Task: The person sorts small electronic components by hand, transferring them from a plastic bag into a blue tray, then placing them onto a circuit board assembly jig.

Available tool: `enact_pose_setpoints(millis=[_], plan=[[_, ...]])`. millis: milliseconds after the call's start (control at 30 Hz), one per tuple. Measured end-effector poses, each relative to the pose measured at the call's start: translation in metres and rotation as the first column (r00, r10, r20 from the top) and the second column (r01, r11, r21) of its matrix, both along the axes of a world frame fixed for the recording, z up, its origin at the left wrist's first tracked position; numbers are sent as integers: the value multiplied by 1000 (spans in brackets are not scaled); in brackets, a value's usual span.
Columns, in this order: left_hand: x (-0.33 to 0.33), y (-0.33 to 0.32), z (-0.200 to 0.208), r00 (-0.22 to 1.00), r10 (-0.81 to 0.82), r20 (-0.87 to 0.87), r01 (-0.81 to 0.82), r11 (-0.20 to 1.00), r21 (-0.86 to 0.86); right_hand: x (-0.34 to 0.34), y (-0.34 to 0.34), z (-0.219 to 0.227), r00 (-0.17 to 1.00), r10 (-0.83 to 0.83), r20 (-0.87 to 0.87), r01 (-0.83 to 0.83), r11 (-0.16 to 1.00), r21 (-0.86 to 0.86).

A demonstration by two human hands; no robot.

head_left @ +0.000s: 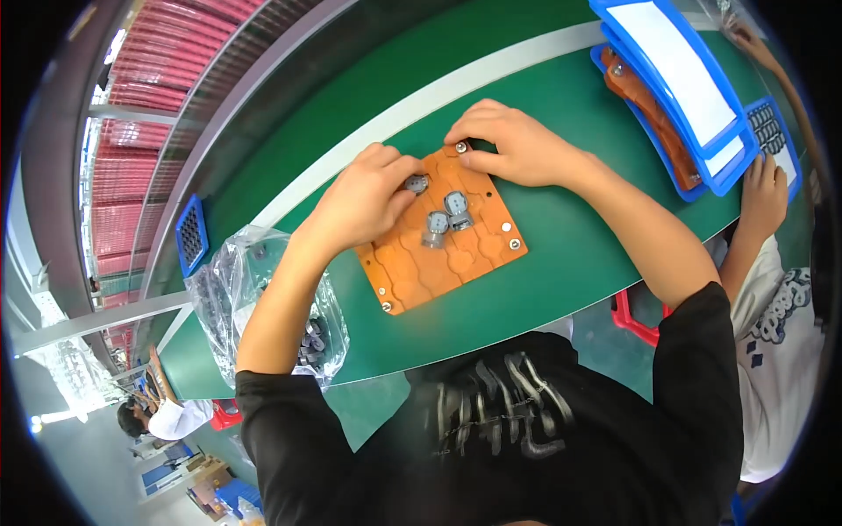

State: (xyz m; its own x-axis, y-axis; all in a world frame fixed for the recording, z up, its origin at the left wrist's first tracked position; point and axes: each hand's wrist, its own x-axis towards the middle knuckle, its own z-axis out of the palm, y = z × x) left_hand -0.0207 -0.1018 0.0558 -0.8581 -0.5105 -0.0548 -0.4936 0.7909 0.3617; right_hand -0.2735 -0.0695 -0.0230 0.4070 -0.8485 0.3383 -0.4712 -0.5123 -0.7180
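An orange-brown plate (469, 257) with shaped recesses and metal pins at its corners lies at a slant on the green table. My left hand (364, 200) is over its far left part, thumb and fingers closed round a small grey connector-like piece (416, 183). My right hand (522, 151) grips the far corner of the plate, its thumb and forefinger on either side of a metal pin (461, 147). Two more grey pieces, one (456, 203) slightly farther away and another (435, 228) nearer me, sit close together in the middle of the plate.
Left of the plate, a clear plastic bag (230, 289) holds several dark grey pieces. A small blue tray (191, 235) stands beyond it. At the right are stacked blue trays (680, 88), with another filled tray (772, 131) by a co-worker's hand (765, 195). A red stool (633, 317) is below the edge.
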Motion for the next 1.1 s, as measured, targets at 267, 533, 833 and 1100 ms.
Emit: enact_pose_setpoints(millis=[267, 533, 833, 1100], plan=[[-7, 25, -8, 977, 205, -55, -200, 976, 89, 0, 13, -3, 1000, -3, -16, 2, 1000, -25], [-6, 18, -7, 995, 79, -68, -85, 993, -87, 2, 9, -3, 1000, -3, -27, 2, 999, -40], [-8, 23, -15, 998, 42, -37, -49, 981, -186, 3, 11, 0, 999, -9, -36, 7, 999, -31], [-1, 20, -24, 986, -8, -165, -18, 988, -154, 3, 11, 3, 998, -22, -53, 22, 1000, -14]])
